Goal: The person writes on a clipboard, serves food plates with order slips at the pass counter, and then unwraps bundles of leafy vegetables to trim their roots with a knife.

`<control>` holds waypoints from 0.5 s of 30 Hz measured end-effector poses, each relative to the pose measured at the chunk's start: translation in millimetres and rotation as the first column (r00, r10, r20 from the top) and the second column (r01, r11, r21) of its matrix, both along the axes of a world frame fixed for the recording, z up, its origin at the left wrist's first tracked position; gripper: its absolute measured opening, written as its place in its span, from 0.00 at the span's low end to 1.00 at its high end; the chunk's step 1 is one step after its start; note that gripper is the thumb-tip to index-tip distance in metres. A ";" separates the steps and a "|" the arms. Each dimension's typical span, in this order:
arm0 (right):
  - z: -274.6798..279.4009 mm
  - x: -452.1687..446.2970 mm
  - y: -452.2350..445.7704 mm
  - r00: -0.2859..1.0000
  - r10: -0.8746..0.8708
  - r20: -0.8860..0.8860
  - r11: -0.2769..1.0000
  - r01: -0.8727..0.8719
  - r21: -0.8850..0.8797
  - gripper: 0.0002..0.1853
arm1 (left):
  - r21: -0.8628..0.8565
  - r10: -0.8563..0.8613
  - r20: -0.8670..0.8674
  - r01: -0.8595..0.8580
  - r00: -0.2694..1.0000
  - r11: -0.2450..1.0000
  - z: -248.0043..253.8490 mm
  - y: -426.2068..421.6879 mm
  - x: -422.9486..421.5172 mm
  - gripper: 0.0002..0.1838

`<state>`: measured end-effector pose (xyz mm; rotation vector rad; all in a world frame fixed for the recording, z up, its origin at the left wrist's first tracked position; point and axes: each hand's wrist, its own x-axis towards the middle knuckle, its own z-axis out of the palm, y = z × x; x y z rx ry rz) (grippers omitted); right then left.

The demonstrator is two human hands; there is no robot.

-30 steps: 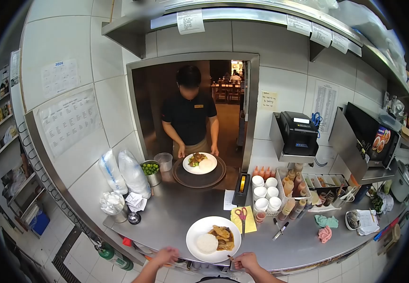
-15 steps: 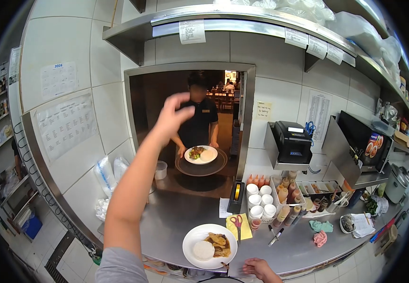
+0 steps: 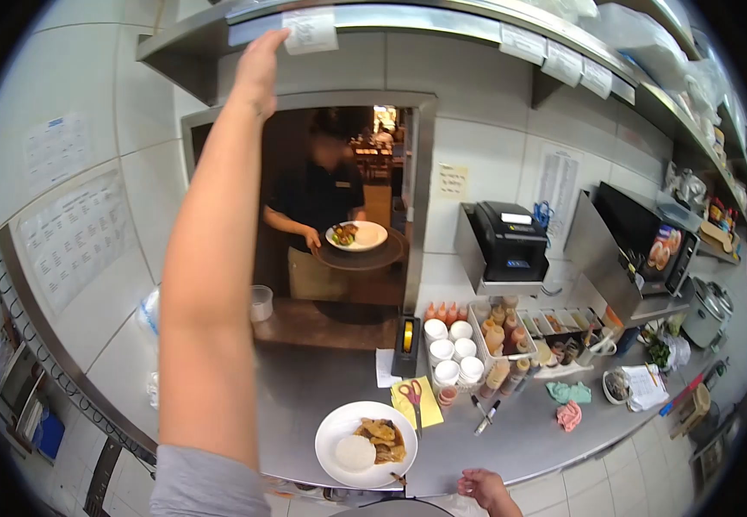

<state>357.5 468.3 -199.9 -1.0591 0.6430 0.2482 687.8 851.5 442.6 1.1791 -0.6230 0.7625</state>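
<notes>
My left hand (image 3: 261, 69) is raised to the steel shelf, its fingertips at the left edge of a white paper slip (image 3: 310, 31) hanging there. Its fingers look pressed together. Low at the counter's front edge is my right hand (image 3: 480, 489), fingers loosely curled and apart, holding nothing visible. A white plate (image 3: 329, 461) with rice (image 3: 355, 453) and a brown saucy dish (image 3: 383, 439) sits on the counter. A small dark piece (image 3: 398, 478) lies on its front rim. Scissors (image 3: 411, 396) rest on a yellow pad (image 3: 429, 401) just beyond the plate.
Beyond the hatch, a person (image 3: 326, 185) holds a round tray (image 3: 365, 254) with a plate of food (image 3: 372, 236). White cups (image 3: 448, 372), sauce bottles (image 3: 496, 334), markers (image 3: 487, 417) and cloths (image 3: 569, 393) stand or lie along the right counter. A printer (image 3: 511, 246) hangs above.
My left hand has risen from the counter to the shelf's paper slip. My right hand has opened and moved slightly right. The person has lifted the tray off the counter and moved back.
</notes>
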 end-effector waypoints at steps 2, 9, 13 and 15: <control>41.6 12.1 10.5 0.996 -0.044 0.072 0.999 0.046 -0.027 0.09 | 0.157 0.112 0.049 -0.119 0.992 0.980 -30.7 -0.6 -6.2 0.33; 314.8 119.8 8.1 0.675 0.418 0.608 0.421 0.449 -0.788 0.07 | 0.684 -0.232 -0.167 0.282 0.958 0.673 -276.2 -7.1 -141.3 0.23; 480.9 187.9 13.5 0.360 0.723 0.590 -0.103 0.900 -0.424 0.24 | 0.788 -0.227 -0.358 0.424 0.906 0.447 -330.1 15.5 -250.0 0.20; 554.9 231.8 13.4 0.177 0.786 0.592 -0.180 0.982 -0.055 0.28 | 0.656 -0.172 -0.456 0.460 0.873 0.598 -365.2 28.5 -288.6 0.22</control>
